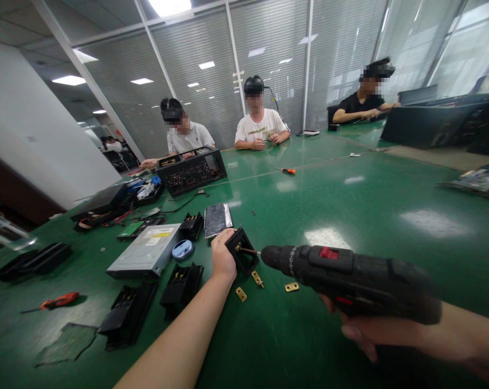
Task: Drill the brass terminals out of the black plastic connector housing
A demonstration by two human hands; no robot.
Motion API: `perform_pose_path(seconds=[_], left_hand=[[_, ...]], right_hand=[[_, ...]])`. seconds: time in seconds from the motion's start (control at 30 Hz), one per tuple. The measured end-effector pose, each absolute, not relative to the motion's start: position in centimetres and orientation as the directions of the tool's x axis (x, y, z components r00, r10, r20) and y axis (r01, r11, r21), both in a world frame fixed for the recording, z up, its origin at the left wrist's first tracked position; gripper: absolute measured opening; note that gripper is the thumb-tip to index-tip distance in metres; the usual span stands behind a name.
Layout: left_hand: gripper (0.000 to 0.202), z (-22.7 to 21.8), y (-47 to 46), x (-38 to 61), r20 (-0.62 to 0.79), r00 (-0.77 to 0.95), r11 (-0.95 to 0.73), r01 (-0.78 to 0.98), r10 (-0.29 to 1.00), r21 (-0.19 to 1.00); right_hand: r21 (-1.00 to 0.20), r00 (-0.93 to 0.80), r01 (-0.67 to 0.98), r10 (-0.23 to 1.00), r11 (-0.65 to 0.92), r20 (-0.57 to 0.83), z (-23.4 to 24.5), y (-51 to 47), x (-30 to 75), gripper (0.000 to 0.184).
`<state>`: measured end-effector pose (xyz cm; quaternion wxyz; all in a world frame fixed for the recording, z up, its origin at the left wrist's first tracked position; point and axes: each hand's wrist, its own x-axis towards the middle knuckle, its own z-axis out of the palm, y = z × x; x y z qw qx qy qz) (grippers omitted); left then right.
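My left hand point(223, 255) grips a black plastic housing point(244, 249) with brass parts inside, tilted up above the table. My right hand point(358, 329) is wrapped round the handle of a black cordless drill point(345, 275). The drill's long bit reaches into the housing, at or close to the brass; exact contact is too small to tell. Below the housing lie small brass plates with holes, one of them a brass plate point(292, 287) near the drill. Similar black housings, such as this black housing point(182, 289), stand left of my forearm.
A silver optical drive point(147, 249), a blue round tin point(182, 249) and a dark flat panel point(217, 220) lie left of centre. One orange screwdriver point(60, 301) is at the left, another screwdriver point(288, 170) farther off. Three people sit across the table, near a black computer case point(194, 170).
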<state>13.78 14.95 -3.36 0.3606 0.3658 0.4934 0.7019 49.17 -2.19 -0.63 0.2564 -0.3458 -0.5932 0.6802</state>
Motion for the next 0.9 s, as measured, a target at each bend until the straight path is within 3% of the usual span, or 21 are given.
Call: perform_pose_path(seconds=[0.7, 0.9], left_hand=[[0.028, -2.73, 14.60, 13.63, 0.168, -0.426, -0.249, -0.142, 0.889, 0.958], [0.030, -2.74, 14.45, 13.70, 0.162, -0.437, -0.249, -0.150, 0.885, 0.957]], right_hand=[[-0.981, -0.630, 0.116, 0.752, -0.157, -0.195, -0.79, -2.46, 49.25, 0.058], [-0.972, -0.603, 0.091, 0.765, -0.217, -0.227, -0.48, -2.65, 48.76, 0.060]])
